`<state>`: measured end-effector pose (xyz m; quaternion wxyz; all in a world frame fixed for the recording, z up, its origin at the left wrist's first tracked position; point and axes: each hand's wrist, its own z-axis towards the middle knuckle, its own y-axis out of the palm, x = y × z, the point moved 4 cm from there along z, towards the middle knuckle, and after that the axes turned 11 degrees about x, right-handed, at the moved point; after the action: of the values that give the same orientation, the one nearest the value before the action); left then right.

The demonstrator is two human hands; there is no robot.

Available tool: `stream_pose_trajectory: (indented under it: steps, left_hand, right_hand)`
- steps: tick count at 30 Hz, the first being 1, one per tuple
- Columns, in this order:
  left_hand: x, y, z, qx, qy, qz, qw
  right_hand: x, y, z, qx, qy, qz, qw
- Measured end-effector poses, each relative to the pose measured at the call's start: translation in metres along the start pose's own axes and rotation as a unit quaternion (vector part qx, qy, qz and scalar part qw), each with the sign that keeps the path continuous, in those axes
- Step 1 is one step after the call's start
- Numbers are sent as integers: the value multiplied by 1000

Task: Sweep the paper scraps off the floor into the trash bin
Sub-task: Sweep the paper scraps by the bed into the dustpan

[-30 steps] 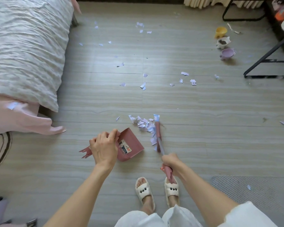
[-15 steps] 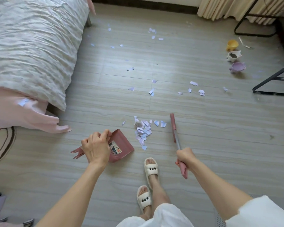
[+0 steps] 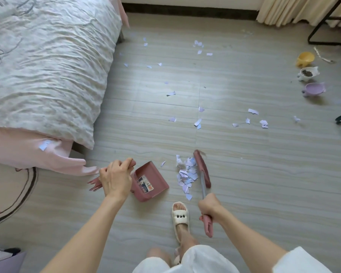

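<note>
The room is bright with soft daylight, which seems to come from 1 o'clock, where the curtain [image 3: 295,10] glows pale. A pale sheen lies on the floor [image 3: 264,174] near the middle. Shadows are weak and short: the purple bowl [image 3: 314,89] throws a faint one toward 6 o'clock. The wide lens bends the edges, so the bed [image 3: 43,62] at 10 o'clock bulges. The picture is a little soft; the paper scraps [image 3: 186,174] have blurred edges.
</note>
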<state>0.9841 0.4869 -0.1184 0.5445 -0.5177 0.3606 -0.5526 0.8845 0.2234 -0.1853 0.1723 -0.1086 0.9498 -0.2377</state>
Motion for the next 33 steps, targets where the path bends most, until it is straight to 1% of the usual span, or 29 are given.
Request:
stream_pose_trajectory:
  steps: [3, 5, 8, 11, 14, 17, 21, 25, 30, 33]
  left_hand:
    - [1, 6, 21, -16, 1, -10, 1000]
    - [3, 10, 35, -21, 19, -19, 999]
    - [5, 18, 58, -38, 48, -35, 997]
    - [6, 25, 80, -55, 83, -60, 993]
    - [3, 30, 94, -62, 127, -84, 986]
    - [-9, 33, 104, -68, 162, -91, 980]
    - [-20, 32, 116, -79, 192, -99, 973]
    - [-15, 33, 117, -116, 242, -113, 957]
    - [-5, 34, 116, -165, 306, -87, 933]
    - [1, 34, 116, -182, 327, -86, 923]
  right_hand:
    - [-21, 6, -4, -19, -16, -38, 999]
    - [-34, 9, -4, -27, -24, -53, 998]
    - [-47, 13, -9, -33, -48, -107, 993]
    - [-54, 23, -21, -61, -63, -126, 988]
    - [-60, 33, -38, -60, -76, -112, 989]
    - [-59, 42, -50, -31, -74, -86, 993]
    - [-50, 52, -62, 20, -49, -62, 997]
    - [-42, 66, -71, 63, 4, -18, 998]
    - [-26, 74, -77, 113, 61, -28, 991]
    - [-14, 76, -74, 129, 89, -8, 988]
